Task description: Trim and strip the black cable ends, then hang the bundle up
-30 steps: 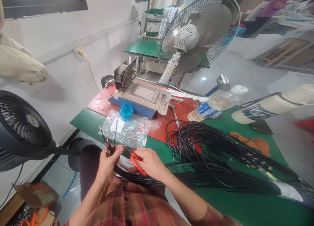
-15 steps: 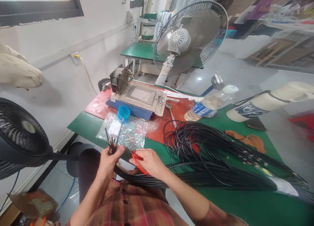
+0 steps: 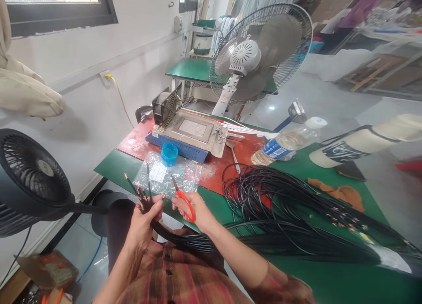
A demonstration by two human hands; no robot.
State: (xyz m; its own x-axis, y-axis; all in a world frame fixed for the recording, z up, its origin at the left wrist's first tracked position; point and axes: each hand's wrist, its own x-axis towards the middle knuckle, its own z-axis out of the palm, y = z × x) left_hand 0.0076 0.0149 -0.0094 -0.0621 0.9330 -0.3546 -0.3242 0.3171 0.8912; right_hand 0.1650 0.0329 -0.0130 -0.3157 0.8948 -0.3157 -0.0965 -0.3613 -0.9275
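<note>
My left hand (image 3: 147,214) is closed around a bunch of black cables (image 3: 141,197), whose stripped ends with coppery and coloured wires stick up above the fist. One short end pokes out past the thumb. To its right, my right hand (image 3: 197,209) grips red-handled scissors (image 3: 186,206), blades pointing up and left, a small gap from the cable ends. From the left hand the bundle runs across my lap to the right, towards a large heap of coiled black cables (image 3: 260,185) on the bench. A clear plastic bag (image 3: 184,177) lies beyond both hands.
A blue lid-like cup (image 3: 169,155) stands before a blue heated box (image 3: 184,148) with a small fan (image 3: 165,108). Right of it are a spoon (image 3: 233,156), a water bottle (image 3: 285,143) and a white flask (image 3: 349,148). A black fan (image 3: 33,172) stands at left, a big fan (image 3: 260,53) behind.
The scissors have swung from pointing down across the right palm to blades up and away from the left hand. The cable ends in the left hand have spread and tilted left.
</note>
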